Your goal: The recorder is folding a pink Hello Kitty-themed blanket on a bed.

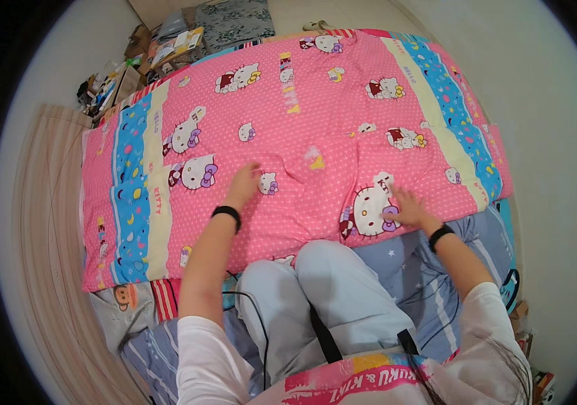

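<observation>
A pink bed cover (pixel 288 207) printed with cartoon cats spreads in front of my knees, with cream and blue bands near both ends. Creases run across its near middle, and a layer edge or fold crosses it from left to right. My left hand (pixel 246 185) is over the cover beside a small printed cat head, fingers slightly bent and nothing seen in them; whether it touches the fabric I cannot tell. Spread fingers of my right hand (pixel 408 207) rest at the cover's near right part, by a large printed cat face. Both wrists wear black bands.
I kneel on blue-grey star-patterned bedding (pixel 394 258). A black cable (pixel 260 314) runs beside my thigh. At left hang striped curtains (pixel 50 202); a grey pillow or cloth (pixel 121 309) lies near. Beyond the bed are a small cluttered table (pixel 179 48), boxes (pixel 126 83) and shoes (pixel 317 25).
</observation>
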### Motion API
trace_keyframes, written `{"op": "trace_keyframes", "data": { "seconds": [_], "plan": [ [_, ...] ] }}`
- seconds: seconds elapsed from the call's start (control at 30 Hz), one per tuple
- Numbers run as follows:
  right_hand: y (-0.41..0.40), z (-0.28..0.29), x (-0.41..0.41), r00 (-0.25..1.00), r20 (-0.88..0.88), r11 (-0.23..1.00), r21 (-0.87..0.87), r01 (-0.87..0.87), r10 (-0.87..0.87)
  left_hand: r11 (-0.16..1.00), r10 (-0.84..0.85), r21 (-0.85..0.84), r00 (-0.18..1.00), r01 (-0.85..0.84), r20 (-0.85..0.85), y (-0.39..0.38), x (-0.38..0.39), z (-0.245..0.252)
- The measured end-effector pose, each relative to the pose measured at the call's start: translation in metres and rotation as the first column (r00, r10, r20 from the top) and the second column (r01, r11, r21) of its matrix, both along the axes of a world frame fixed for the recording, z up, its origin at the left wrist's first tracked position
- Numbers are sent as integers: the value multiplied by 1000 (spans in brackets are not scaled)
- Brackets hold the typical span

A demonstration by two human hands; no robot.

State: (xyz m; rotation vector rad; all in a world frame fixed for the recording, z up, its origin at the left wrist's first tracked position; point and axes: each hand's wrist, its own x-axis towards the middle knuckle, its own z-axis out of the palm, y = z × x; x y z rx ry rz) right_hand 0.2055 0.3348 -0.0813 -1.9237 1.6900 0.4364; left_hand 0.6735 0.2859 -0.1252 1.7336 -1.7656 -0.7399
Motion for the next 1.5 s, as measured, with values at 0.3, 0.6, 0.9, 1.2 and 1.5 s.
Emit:
{"op": "trace_keyframes", "data": {
  "seconds": [0.3, 0.6, 0.9, 1.2, 1.5],
  "plan": [
    [-7, -91, 74, 923, -382, 997, 41, 68, -47, 991, -125, 76, 949, 107, 290, -57, -48, 6],
    [-15, -108, 67, 909, -399, 992, -91, 88, -117, 981, -192, 39, 931, 190, 312, -82, 31, -36],
    [-34, -47, 75, 983, 44, 952, 262, 160, -177, 954, 301, -116, 889, -278, 346, -79, 59, -59],
    [-37, 87, -261, 272, 633, 561, 313, 767, -725, 891, 411, -71, 731, -448, 545, -62, 75, -11],
    [-21, -57, -474, -548, 612, -50, 640, 767, -571, 827, 444, 193, 824, -529, 352, 34, 37, 2]
  ]
}}
